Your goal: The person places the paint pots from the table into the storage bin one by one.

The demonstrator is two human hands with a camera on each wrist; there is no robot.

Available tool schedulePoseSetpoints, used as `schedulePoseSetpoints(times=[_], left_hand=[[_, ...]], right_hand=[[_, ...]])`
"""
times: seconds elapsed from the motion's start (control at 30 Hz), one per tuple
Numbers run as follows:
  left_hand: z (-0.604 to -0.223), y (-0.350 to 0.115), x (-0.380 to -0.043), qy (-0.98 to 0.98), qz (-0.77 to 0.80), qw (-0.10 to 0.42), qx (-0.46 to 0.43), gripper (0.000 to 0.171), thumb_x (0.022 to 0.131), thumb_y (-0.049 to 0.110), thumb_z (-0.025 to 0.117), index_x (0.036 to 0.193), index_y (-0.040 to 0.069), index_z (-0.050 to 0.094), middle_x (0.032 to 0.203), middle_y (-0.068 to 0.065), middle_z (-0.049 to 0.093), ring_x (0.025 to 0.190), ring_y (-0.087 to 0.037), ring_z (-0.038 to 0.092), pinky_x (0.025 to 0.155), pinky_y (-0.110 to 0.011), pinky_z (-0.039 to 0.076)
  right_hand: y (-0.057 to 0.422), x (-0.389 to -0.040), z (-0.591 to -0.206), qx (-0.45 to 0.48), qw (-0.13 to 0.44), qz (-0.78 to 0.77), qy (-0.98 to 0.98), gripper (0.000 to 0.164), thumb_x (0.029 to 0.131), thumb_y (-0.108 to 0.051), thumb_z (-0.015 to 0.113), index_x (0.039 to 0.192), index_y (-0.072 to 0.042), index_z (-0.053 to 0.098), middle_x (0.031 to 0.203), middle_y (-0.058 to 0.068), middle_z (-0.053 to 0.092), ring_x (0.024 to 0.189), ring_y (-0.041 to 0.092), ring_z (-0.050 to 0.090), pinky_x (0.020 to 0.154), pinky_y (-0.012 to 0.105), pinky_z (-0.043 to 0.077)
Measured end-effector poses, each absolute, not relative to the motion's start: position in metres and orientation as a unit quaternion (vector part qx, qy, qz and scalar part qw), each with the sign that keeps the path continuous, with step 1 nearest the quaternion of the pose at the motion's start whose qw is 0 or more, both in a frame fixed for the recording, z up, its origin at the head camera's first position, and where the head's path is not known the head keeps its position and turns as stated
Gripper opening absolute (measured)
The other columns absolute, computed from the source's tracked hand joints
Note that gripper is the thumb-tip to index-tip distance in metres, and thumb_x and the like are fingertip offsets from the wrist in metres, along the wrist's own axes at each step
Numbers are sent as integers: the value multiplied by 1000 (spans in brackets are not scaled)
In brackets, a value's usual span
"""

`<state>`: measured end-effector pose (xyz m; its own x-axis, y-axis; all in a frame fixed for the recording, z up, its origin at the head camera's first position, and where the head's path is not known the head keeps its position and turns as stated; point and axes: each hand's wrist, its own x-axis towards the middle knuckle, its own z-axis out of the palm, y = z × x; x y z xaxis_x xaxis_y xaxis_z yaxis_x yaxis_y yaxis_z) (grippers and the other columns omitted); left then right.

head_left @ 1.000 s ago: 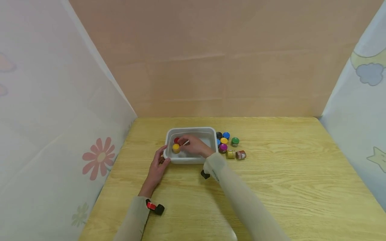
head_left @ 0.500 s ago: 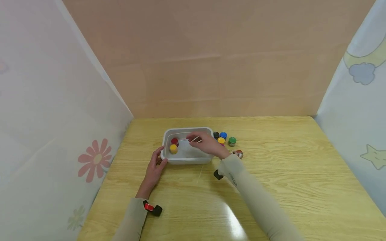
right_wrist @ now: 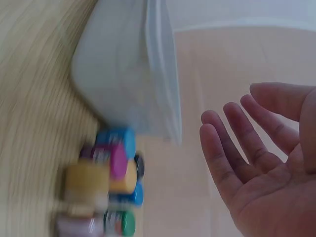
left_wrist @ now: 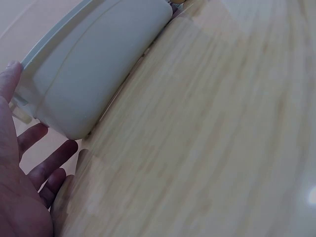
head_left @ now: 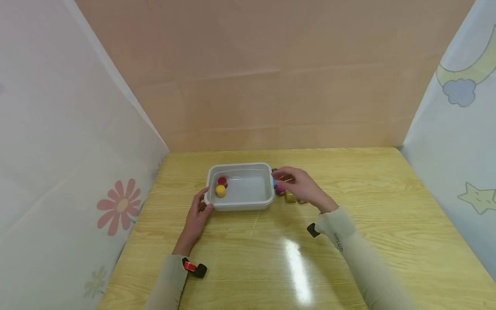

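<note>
A grey-white plastic tub [head_left: 248, 202] stands on the table with a red-lidded paint jar [head_left: 222, 181] and a yellow-lidded paint jar [head_left: 221, 191] in its left end. My left hand [head_left: 197, 217] holds the tub's front left corner, thumb at the front rim and fingers round the left side. Past the tub's right end, my right hand [head_left: 304, 187] is held over a cluster of paint jars and hides most of them in the head view. Its fingers are relaxed and spread, with nothing in them, in the right wrist view. Beneath lie a magenta-lidded jar [right_wrist: 118, 162] and a blue-lidded jar [right_wrist: 123, 140].
Beside these jars are a gold-coloured jar [right_wrist: 87, 180], a green-lidded jar [right_wrist: 127, 223] and several others, close against the tub's right end. A flower-printed sheet [head_left: 120, 204] bounds the table on the left, and a plain tan sheet [head_left: 271, 86] stands behind it.
My right hand has left the inside of the tub, where it was beside the yellow-lidded jar, and moved right to the outside jars. The left hand has stayed at its corner.
</note>
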<state>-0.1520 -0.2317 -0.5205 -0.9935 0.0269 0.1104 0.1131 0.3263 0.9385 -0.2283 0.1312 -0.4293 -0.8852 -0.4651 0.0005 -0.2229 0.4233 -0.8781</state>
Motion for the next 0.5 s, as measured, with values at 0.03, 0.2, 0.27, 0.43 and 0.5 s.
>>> schedulePoseSetpoints(times=[0.03,0.2,0.27,0.43,0.5], left_hand=[[-521,-231,-153,-814,-578,37,-43,58,107,16,59,160,11,36,149,-27,51,118,-31,60,93,-26,48],[-537,-232,-161,-815,-577,45,-36,58,107,16,59,160,15,36,150,-24,51,118,-30,61,92,-22,48],[-546,-235,-164,-815,-577,51,-34,58,107,17,59,160,18,36,150,-23,51,117,-28,61,91,-21,47],[-557,-241,-164,-817,-573,59,-39,56,107,23,59,159,27,37,148,-18,53,114,-24,61,91,-19,46],[-558,-241,-164,-817,-573,58,-42,56,107,27,60,158,31,38,147,-16,54,113,-23,61,91,-19,46]], right_hand=[[139,-228,-431,-201,116,-491,840,32,103,-15,65,134,-6,66,132,20,67,113,34,69,94,44,58],[171,-228,-445,-181,95,-468,860,33,104,-19,63,135,-4,64,133,18,67,119,33,65,100,52,54],[180,-228,-453,-177,91,-459,866,35,105,-19,62,136,-1,63,133,20,66,120,35,64,99,51,54],[195,-230,-472,-167,90,-441,877,36,105,-13,61,136,4,61,133,24,65,118,39,64,96,50,56],[201,-232,-478,-162,96,-440,878,36,103,-11,63,136,4,61,133,24,64,118,39,64,97,51,55]])
